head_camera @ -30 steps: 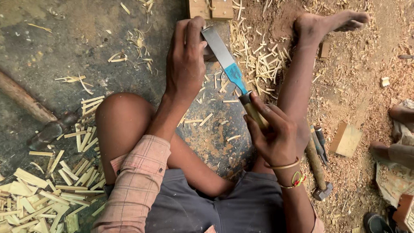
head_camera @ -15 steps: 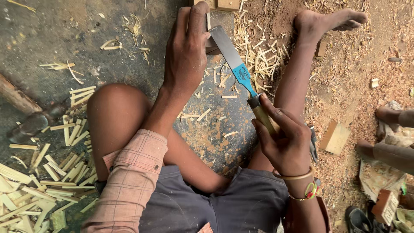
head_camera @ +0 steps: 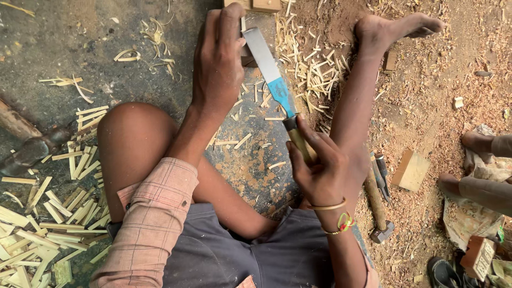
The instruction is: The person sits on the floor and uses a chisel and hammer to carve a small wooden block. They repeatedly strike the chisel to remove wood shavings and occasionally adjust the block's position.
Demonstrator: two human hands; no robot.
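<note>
My right hand (head_camera: 319, 172) grips the wooden handle of a wide flat chisel (head_camera: 270, 71) with a steel blade and a blue collar. The blade points up and away, its tip next to my left hand. My left hand (head_camera: 217, 60) is closed around a small wooden piece (head_camera: 246, 53) standing on the dark stone slab (head_camera: 64, 48); most of that piece is hidden under the fingers. I sit with my left knee (head_camera: 130, 140) bent up and my right leg (head_camera: 368, 69) stretched along the slab's edge.
Split wooden sticks (head_camera: 37, 224) lie heaped at lower left, shavings (head_camera: 309, 64) by my right foot. A hammer (head_camera: 377, 205) and a wooden block (head_camera: 410, 169) lie on sawdust at the right. Another person's feet (head_camera: 477, 165) are at the far right. A log (head_camera: 21, 136) lies left.
The chisel blade has shifted slightly left, closer to my left hand and the wooden piece. My right hand has followed, and both hands keep their grip.
</note>
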